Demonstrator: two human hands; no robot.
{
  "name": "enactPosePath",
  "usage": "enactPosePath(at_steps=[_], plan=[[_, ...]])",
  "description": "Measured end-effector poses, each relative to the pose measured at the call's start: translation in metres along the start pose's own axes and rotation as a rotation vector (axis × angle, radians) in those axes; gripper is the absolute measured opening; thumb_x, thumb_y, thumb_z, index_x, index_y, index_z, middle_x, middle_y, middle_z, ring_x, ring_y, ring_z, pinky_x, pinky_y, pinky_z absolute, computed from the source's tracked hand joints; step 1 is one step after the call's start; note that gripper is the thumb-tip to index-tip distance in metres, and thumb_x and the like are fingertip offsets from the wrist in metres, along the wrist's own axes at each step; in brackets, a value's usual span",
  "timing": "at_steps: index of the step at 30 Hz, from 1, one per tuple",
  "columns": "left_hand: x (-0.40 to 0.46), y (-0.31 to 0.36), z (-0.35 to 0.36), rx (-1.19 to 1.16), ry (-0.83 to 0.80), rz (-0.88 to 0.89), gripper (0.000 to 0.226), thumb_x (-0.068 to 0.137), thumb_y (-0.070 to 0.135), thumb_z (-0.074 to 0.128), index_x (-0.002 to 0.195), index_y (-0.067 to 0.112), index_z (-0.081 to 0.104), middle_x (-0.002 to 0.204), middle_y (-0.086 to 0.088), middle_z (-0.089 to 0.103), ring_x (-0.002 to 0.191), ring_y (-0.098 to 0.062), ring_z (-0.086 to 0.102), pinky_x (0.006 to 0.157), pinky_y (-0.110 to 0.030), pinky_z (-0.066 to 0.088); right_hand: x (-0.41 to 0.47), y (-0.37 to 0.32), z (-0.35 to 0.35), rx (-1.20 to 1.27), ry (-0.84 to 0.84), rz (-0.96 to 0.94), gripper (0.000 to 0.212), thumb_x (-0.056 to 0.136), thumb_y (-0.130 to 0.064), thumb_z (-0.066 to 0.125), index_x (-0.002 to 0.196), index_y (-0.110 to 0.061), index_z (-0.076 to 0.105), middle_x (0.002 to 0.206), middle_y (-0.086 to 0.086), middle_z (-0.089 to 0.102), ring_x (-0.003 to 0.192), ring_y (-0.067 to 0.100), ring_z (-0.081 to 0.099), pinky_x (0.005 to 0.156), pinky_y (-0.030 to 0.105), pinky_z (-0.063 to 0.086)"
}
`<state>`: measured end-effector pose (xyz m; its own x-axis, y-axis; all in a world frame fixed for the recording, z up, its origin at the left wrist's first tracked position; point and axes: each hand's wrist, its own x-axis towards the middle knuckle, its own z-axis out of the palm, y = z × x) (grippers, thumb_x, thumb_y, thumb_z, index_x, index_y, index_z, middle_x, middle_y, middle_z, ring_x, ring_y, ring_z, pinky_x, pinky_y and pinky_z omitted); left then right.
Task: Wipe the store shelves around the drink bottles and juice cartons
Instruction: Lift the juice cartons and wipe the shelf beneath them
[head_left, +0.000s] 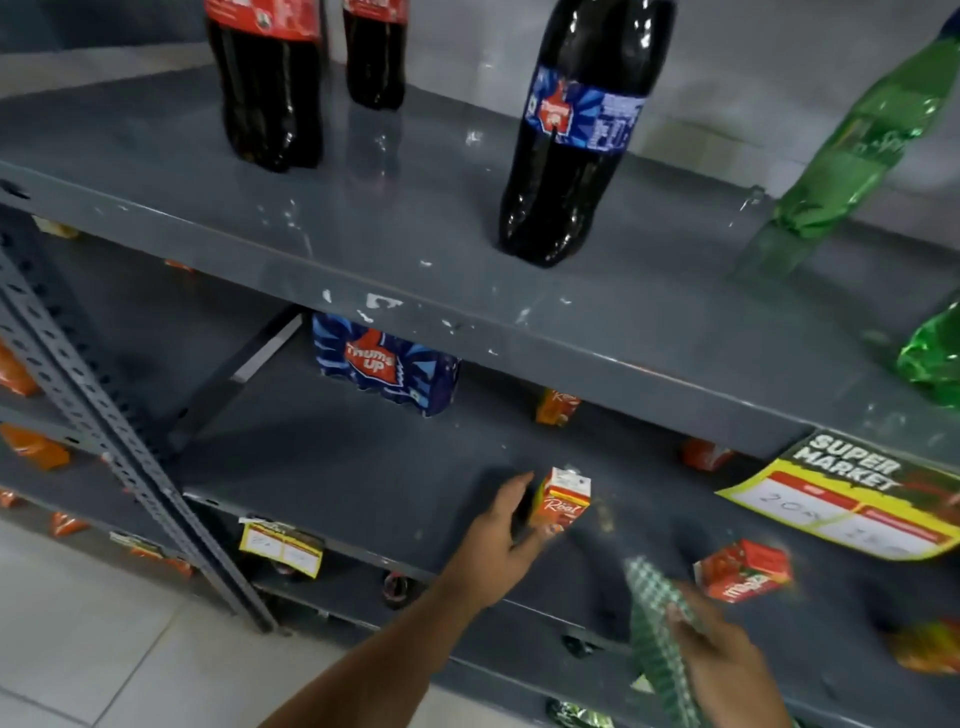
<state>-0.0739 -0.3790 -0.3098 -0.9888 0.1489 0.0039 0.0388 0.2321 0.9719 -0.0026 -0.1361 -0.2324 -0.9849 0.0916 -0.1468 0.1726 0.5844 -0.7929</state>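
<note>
My left hand (496, 540) reaches onto the lower grey shelf (363, 467) and grips a small upright red juice carton (563, 499) from its left side. My right hand (722, 660) holds a green-and-white checked cloth (657, 623) just above the front edge of the same shelf. Another red carton (743, 569) lies tilted to the right of the cloth. On the upper shelf (415, 218) stand dark cola bottles (571, 135) (270, 83) and green bottles (852, 150).
A blue pack of cola (384, 364) and more small cartons (556, 408) sit at the back of the lower shelf. A yellow price card (852, 499) hangs from the upper shelf's edge. A perforated steel upright (104, 415) stands at left, with white floor tiles (78, 623) below.
</note>
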Motion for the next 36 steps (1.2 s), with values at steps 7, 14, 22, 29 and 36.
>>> enactPosePath(at_steps=[7, 14, 22, 29, 36], plan=[[0.023, 0.019, -0.001, 0.044, 0.136, -0.085, 0.068, 0.081, 0.043, 0.076, 0.138, 0.033, 0.040, 0.116, 0.011, 0.068, 0.102, -0.003, 0.064, 0.090, -0.027, 0.052, 0.145, -0.076, -0.005, -0.392, 0.007, -0.260, 0.047, 0.092, -0.054, 0.044, 0.135, -0.036, 0.044, 0.145, -0.005, 0.046, 0.132, 0.018, 0.041, 0.113, 0.039, 0.029], [0.025, 0.002, -0.013, 0.112, 0.101, 0.000, 0.043, 0.094, 0.017, 0.065, 0.134, 0.020, 0.052, 0.117, 0.004, 0.069, 0.103, -0.004, 0.064, 0.084, -0.011, 0.047, 0.223, -0.146, 0.101, -0.478, -0.622, -0.407, 0.039, 0.089, 0.008, 0.049, 0.125, -0.002, 0.058, 0.140, 0.018, 0.049, 0.130, 0.025, 0.044, 0.105, 0.010, 0.029], [0.016, 0.005, -0.014, 0.097, 0.139, 0.048, 0.044, 0.097, 0.011, 0.057, 0.137, 0.024, 0.044, 0.119, 0.010, 0.065, 0.109, -0.004, 0.062, 0.089, -0.020, 0.050, 0.223, -0.119, 0.091, -0.519, -0.861, -0.414, 0.029, 0.080, 0.016, 0.052, 0.098, 0.004, 0.072, 0.145, 0.010, 0.046, 0.140, 0.022, 0.030, 0.102, 0.009, 0.016], [0.014, 0.012, -0.015, 0.075, 0.198, 0.055, 0.037, 0.099, 0.017, 0.054, 0.134, 0.021, 0.044, 0.114, 0.016, 0.062, 0.105, 0.005, 0.059, 0.081, -0.011, 0.046, 0.196, -0.065, 0.047, -0.371, -0.744, -0.296, 0.032, 0.062, 0.024, 0.060, 0.090, 0.010, 0.070, 0.127, 0.002, 0.062, 0.128, 0.017, 0.045, 0.113, 0.036, 0.031], [0.018, 0.014, -0.014, 0.093, 0.170, 0.014, 0.039, 0.100, 0.013, 0.051, 0.137, 0.021, 0.042, 0.113, 0.014, 0.060, 0.101, -0.001, 0.058, 0.077, -0.001, 0.038, 0.141, -0.023, 0.036, -0.308, -0.723, -0.198, 0.081, 0.066, 0.025, 0.037, 0.081, -0.044, 0.075, 0.143, -0.009, 0.049, 0.140, 0.007, 0.030, 0.118, 0.038, 0.022]])
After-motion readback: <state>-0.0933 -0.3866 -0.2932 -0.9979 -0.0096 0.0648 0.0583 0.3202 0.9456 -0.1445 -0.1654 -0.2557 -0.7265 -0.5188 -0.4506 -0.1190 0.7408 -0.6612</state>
